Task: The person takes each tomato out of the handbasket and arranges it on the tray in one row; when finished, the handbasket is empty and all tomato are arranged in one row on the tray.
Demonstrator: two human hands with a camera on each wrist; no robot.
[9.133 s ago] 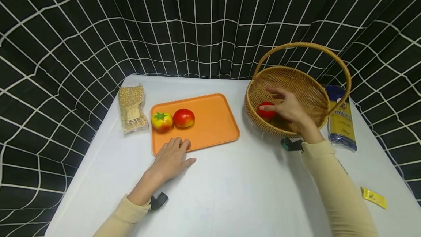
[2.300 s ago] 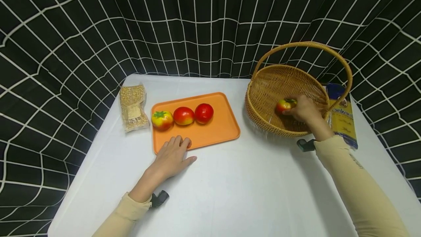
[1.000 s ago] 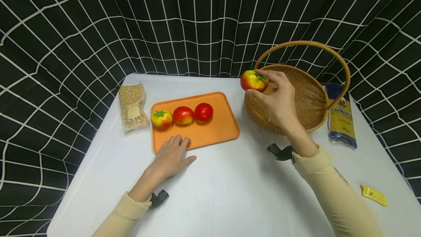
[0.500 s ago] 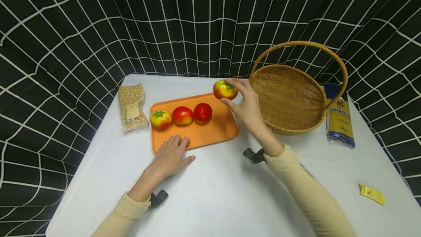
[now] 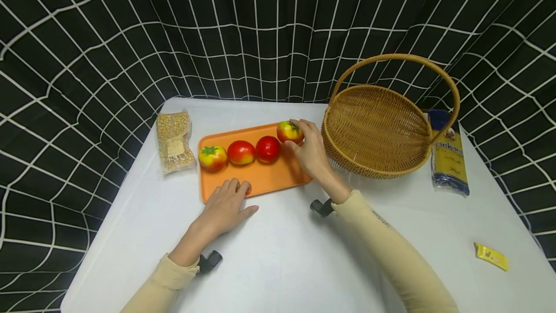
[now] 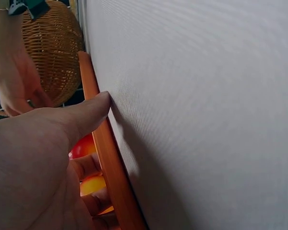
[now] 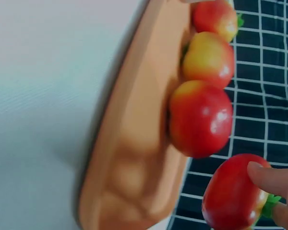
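My right hand (image 5: 312, 151) pinches a red-and-yellow tomato (image 5: 289, 132) with a green leafy top between thumb and fingers. The tomato is held over the back right part of an orange tray (image 5: 269, 175). In the right wrist view, the held tomato (image 7: 235, 194) shows beside the row on the tray. That row has a red tomato (image 5: 268, 149), a red one with a yellow patch (image 5: 241, 153) and a yellow-red one with a leafy top (image 5: 213, 159). My left hand (image 5: 227, 209) rests at the tray's front left edge, fingertips over the rim, thumb outside it (image 6: 93, 112).
A wicker basket (image 5: 378, 132) with a tall handle stands right of the tray, with nothing showing inside. Behind it lies a blue-and-yellow packet (image 5: 451, 163). A bag of corn kernels (image 5: 175, 142) lies left of the tray, and a small yellow sachet (image 5: 491, 256) at front right.
The red tomato moved from basket to tray earlier. My right hand then lifted the leafy-topped tomato from the basket, carried it left and lowered it over the tray. My left hand stayed put.
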